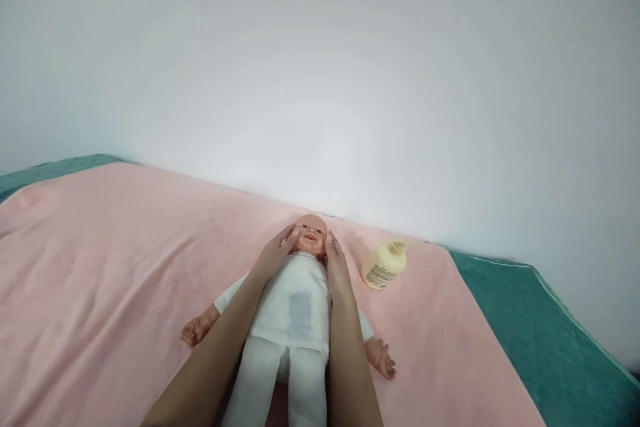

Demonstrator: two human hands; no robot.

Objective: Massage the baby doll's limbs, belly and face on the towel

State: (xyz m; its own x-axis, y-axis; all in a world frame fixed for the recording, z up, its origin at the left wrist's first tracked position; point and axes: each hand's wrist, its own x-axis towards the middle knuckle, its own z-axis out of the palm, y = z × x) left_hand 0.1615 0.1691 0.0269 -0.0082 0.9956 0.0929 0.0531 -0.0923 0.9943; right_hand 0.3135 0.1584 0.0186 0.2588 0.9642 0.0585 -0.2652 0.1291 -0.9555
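A baby doll (304,297) in a white top and white trousers lies on its back on a pink cloth (125,267), with its arms spread out to both sides. Along one side of its head lies my left hand (277,253), fingers stretched out, the tips against the cheek. On the opposite side my right hand (337,263) rests along the cheek and ear area with its fingers extended upward. The doll's head is between my two open hands. My forearms run along both sides of its body and partly cover its arms.
Right of the doll stands a pale yellow pump bottle (384,267) with printed text, close to my right hand. Green fabric (540,327) shows beyond the pink cloth at both sides. A plain white wall (320,80) rises directly behind the doll's head.
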